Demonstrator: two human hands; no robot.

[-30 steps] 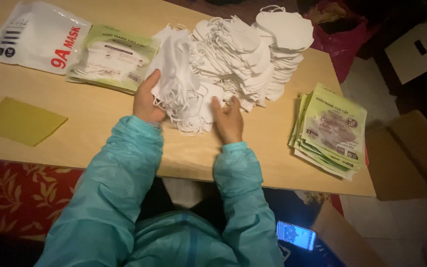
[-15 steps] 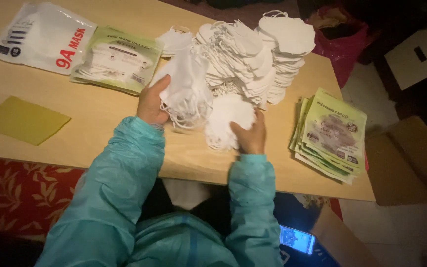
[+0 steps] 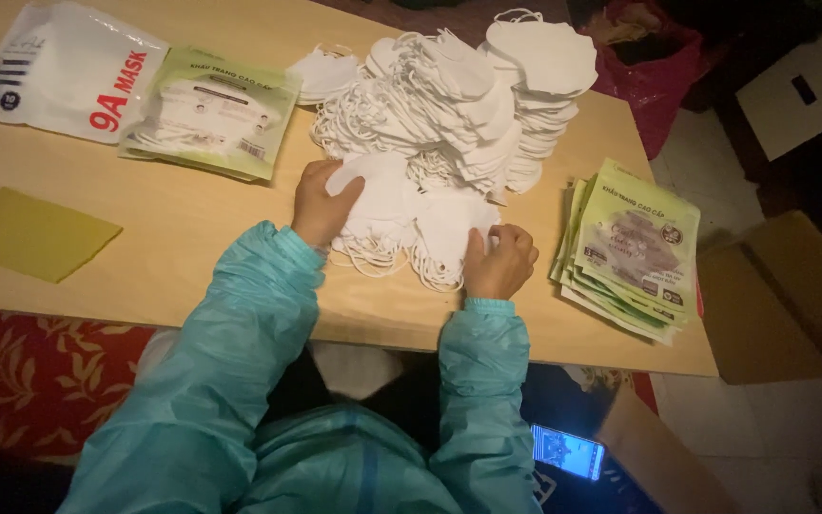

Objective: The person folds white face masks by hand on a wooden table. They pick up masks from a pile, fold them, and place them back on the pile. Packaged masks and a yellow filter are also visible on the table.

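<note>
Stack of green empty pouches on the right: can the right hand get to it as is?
Probably yes. The right hand rests on the loose white masks, beside the green pouch stack. Only bare wooden table lies between them, so nothing blocks a sideways reach.

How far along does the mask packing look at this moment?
Done: one filled pouch lies at top left. In hand: left hand and right hand each rest on a small bunch of masks. Left: a big heap of loose masks and a stack of empty pouches.
</note>
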